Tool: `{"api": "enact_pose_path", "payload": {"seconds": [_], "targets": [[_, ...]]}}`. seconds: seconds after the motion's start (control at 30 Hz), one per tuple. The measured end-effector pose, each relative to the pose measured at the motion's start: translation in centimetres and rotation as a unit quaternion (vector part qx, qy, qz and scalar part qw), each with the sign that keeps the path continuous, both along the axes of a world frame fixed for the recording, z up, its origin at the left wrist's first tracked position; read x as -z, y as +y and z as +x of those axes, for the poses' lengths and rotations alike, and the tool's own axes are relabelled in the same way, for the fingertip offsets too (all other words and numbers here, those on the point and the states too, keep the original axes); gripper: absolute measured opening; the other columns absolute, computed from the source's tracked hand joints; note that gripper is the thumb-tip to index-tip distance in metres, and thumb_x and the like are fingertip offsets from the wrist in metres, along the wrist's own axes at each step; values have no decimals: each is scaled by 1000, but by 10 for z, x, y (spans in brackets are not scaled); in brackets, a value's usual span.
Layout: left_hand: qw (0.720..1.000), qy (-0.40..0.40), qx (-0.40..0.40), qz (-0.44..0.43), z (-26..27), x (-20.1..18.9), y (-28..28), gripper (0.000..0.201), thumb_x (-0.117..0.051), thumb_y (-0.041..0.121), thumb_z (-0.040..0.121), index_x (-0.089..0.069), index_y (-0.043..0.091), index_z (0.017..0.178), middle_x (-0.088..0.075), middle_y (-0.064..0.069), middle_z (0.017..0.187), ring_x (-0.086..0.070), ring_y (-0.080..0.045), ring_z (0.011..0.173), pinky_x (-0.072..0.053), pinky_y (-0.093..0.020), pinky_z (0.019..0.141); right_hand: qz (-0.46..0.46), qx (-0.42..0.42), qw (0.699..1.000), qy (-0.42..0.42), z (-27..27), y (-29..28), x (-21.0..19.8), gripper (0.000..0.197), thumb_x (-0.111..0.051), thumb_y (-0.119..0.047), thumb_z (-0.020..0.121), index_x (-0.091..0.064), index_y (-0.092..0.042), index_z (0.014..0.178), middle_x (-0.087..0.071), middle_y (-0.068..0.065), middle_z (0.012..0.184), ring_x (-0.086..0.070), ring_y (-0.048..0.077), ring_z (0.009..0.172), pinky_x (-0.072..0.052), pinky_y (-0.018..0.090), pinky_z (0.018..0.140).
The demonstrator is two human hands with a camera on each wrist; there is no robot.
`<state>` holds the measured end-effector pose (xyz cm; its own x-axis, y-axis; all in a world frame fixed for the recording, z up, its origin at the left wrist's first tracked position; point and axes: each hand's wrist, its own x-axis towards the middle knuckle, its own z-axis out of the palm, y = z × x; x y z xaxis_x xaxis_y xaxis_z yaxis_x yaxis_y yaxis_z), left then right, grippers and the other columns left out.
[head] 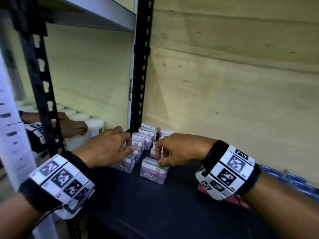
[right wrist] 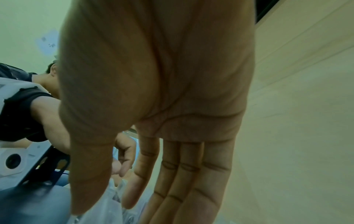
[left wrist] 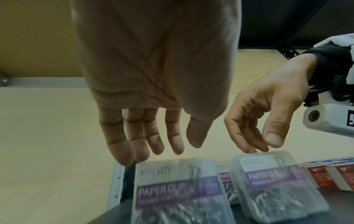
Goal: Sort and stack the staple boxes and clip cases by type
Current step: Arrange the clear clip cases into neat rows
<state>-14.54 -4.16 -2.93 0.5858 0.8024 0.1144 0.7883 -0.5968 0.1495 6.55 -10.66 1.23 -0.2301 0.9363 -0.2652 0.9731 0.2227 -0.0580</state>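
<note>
Clear paper clip cases with purple labels stand in two rows on the dark shelf (head: 146, 207). My left hand (head: 128, 145) hovers over the left row (head: 138, 144), fingers straight and holding nothing; the left wrist view shows the fingers (left wrist: 153, 141) just above the front case (left wrist: 172, 189). My right hand (head: 158, 159) reaches down on the front right case (head: 152, 171), its fingertips touching the top edge (left wrist: 268, 156) and the thumb just above it. That case shows between thumb and forefinger at the bottom of the right wrist view (right wrist: 107, 212). Red staple boxes (left wrist: 329, 178) lie right of the cases.
A black slotted upright (head: 141, 75) rises just behind the left row. The plywood wall (head: 233, 83) closes the back. Blue boxes (head: 293, 180) line the shelf at the far right. Beyond the upright another hand (head: 72, 128) rests on white tubs (head: 95, 126).
</note>
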Motion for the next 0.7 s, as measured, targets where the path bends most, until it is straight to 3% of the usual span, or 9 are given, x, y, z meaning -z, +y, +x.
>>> {"api": "enact_pose_path", "payload": {"seconds": [0.13, 0.2, 0.3, 0.4, 0.5, 0.63, 0.7], "targets": [[1000, -12, -9, -21, -11, 16, 1, 44, -20, 74, 79, -45, 43, 98, -48, 10, 101, -50, -15, 101, -48, -39, 90, 1, -1, 1000, -5, -8, 4, 9, 30, -73, -40, 86, -61, -25, 110, -71, -5, 100, -58, 10, 77, -43, 24, 61], [999, -20, -11, -26, -13, 19, 2, 48, -17, 76, 76, -46, 44, 97, -49, 11, 101, -51, -14, 101, -48, -39, 90, 6, 4, 1000, 1, -8, 4, 11, 33, -75, -39, 85, -60, -25, 110, -70, -4, 102, -58, 12, 80, -45, 26, 65], [999, -39, -5, -37, -13, 20, 0, 43, -21, 77, 75, -46, 47, 94, -48, 14, 97, -52, -13, 100, -49, -38, 89, 1, 14, 1000, 16, -8, 2, 11, 34, -77, -42, 82, -60, -27, 107, -71, -5, 99, -60, 13, 81, -48, 29, 72], [998, -41, -4, -37, -12, 22, -4, 46, -24, 77, 78, -49, 45, 99, -49, 14, 100, -52, -13, 101, -48, -37, 90, -4, 19, 999, 32, -7, -4, 10, 34, -77, -44, 81, -61, -28, 106, -70, -9, 95, -59, 6, 75, -47, 27, 70], [996, -74, 15, -56, -11, 25, -12, 28, -41, 64, 91, -54, 42, 103, -49, 12, 105, -49, -11, 105, -43, -35, 96, 1, 16, 999, 39, -5, -13, 9, 33, -77, -44, 81, -63, -28, 106, -66, -14, 88, -56, 1, 73, -45, 25, 69], [988, -130, 42, -70, -11, 33, -26, 19, -48, 57, 92, -55, 41, 101, -45, 19, 102, -48, 1, 98, -39, -24, 86, 3, 9, 999, 46, -4, -26, 9, 33, -76, -45, 82, -64, -27, 108, -72, -11, 96, -61, 3, 78, -49, 25, 74], [984, -149, 49, -79, -11, 35, -31, 21, -47, 60, 89, -55, 43, 98, -47, 20, 105, -50, 2, 99, -41, -25, 87, 3, 5, 999, 46, -4, -32, 9, 32, -76, -45, 83, -65, -27, 107, -74, -10, 98, -63, 4, 80, -49, 24, 75]]}}
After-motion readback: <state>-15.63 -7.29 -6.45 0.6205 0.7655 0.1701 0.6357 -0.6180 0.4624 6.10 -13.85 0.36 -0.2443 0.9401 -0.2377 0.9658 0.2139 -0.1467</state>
